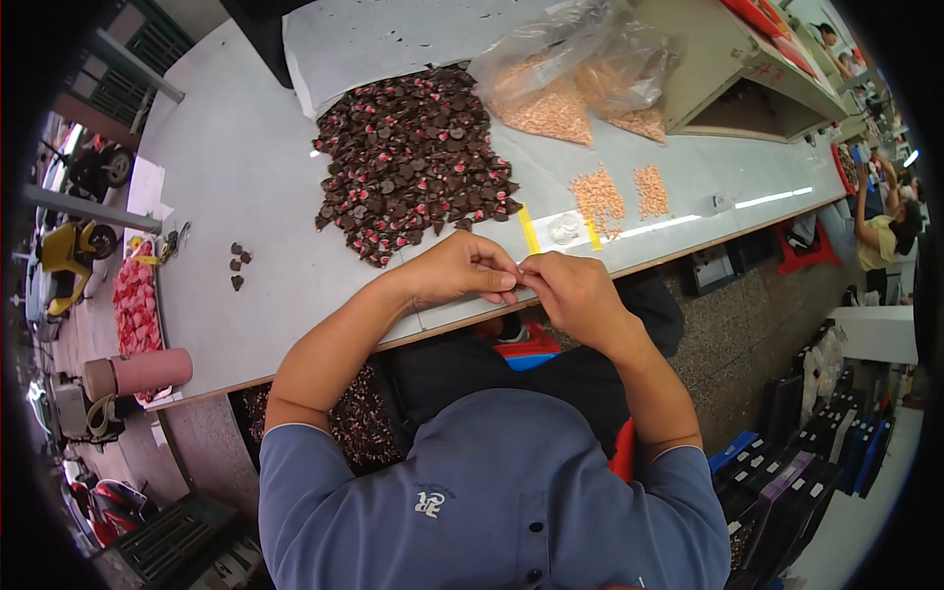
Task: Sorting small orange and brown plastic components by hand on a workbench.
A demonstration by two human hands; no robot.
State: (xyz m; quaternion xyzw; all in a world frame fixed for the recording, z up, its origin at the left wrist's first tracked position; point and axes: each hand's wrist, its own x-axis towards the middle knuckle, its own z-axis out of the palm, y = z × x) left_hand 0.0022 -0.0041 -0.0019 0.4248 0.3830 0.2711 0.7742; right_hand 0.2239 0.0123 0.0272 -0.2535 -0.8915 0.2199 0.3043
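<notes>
Near the table's front edge my left hand (460,269) and my right hand (580,298) meet, fingertips pinched together. Whatever they pinch is too small and too covered to make out. Just beyond my left hand spreads a big heap of dark brown pieces (413,157), many with pink-red spots. Past my right hand, a small whitish clump (563,229) lies on a pale patch between strips of yellow tape (530,230). Beside it are two small spreads of tiny beige pieces (598,197) (651,191).
Clear plastic bags of beige pieces (546,108) stand at the back, next to a beige box-like stand (742,84). Several dark pieces (237,265) lie apart at left. A pink bottle (147,372) and a bag of pink-red pieces (136,300) sit by the left edge.
</notes>
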